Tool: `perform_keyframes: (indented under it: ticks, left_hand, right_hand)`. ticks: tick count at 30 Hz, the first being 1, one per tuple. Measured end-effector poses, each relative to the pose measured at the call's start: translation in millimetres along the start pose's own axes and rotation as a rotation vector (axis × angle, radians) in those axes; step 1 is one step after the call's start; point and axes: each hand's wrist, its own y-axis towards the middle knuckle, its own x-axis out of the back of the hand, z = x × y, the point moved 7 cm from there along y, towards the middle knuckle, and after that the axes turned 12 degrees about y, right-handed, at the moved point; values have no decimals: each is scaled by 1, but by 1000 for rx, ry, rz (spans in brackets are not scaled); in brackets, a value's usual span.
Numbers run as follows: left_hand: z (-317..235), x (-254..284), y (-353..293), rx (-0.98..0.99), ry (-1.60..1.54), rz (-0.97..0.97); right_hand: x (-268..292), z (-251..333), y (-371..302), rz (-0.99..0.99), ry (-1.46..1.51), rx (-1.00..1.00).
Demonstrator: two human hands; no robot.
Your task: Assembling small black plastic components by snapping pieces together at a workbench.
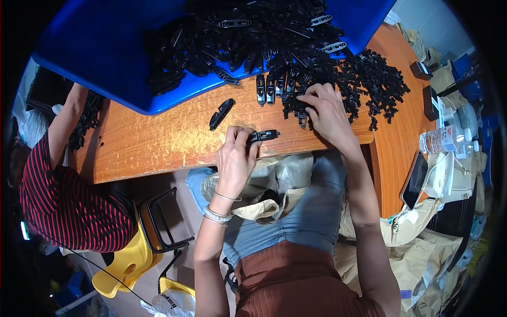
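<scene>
Near the front edge of the wooden table, my left hand grips a long black plastic part between thumb and fingers. The part lies sideways, its right end sticking out past my fingertips. My right hand is at the near side of a heap of small black plastic pieces, its fingers curled together. Whatever it pinches is too small to tell. Another long black part lies apart on the tabletop, beyond my left hand. Several similar parts stand in a row left of the heap.
A large blue bin, tilted toward me, holds many black parts. A co-worker in a striped top reaches in at the left, beside a yellow chair. A phone and water bottles are at the right. An open bag rests on my lap.
</scene>
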Motion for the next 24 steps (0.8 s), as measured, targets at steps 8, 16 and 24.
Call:
perform_keyframes:
  ticks: [8, 16, 24]
  left_hand:
    - [4, -1, 2, 6, -48, 0]
    - [21, -21, -2, 284, -195, 134]
    - [16, -28, 1, 419, -1041, 5]
  right_hand:
    - [3, -17, 3, 0, 178, 21]
    - [21, -5, -5, -313, 329, 25]
    - [-64, 37, -30, -212, 195, -83]
